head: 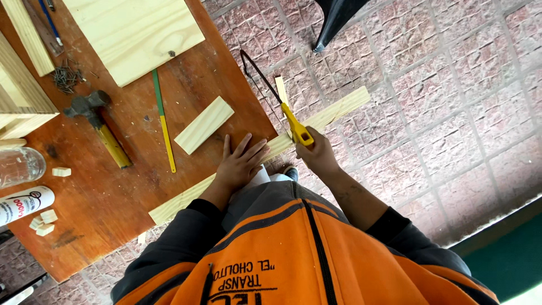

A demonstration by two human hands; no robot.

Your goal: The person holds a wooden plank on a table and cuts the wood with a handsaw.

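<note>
A long pale wooden strip [333, 113] lies across the corner of the brown table [113, 192] and sticks out over the paved floor. My left hand [240, 164] presses flat on the strip at the table edge, fingers spread. My right hand [316, 155] grips the yellow handle of a hacksaw [285, 110]. The saw's black frame reaches away from me, and its blade meets the strip just past the table edge.
On the table lie a short wood block [204, 124], a hammer with a yellow handle [99, 127], a green and yellow blade [164, 121], a large pine board [135, 34], a pile of nails [66, 78], a glue bottle [22, 204] and small wood offcuts [44, 221]. A black chair leg [333, 22] stands on the floor.
</note>
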